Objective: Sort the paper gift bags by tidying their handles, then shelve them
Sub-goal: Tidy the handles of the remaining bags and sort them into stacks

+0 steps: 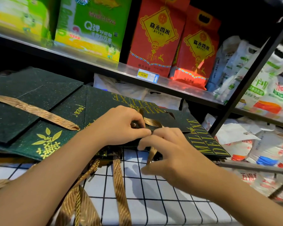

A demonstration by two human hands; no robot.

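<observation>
Several flat dark green gift bags with gold print lie stacked on a white checked cloth [153, 193]. The top bag [104, 101] reads "MILUXE DELUXE". My left hand [121, 126] pinches its gold ribbon handle [151, 122] at the bag's near edge. My right hand [171, 149] grips the same edge, with part of the ribbon hanging under its fingers. Another bag [31, 98] at the left has a gold ribbon [34, 110] lying across it. More ribbon handles [119, 190] trail over the cloth toward me.
A metal shelf [104, 66] runs behind the bags, carrying green boxes [91, 28] and red rice bags [155, 39] above a yellow price tag [144, 75]. A black upright post [245, 82] stands at the right. White plastic sacks [252, 144] are piled at the right.
</observation>
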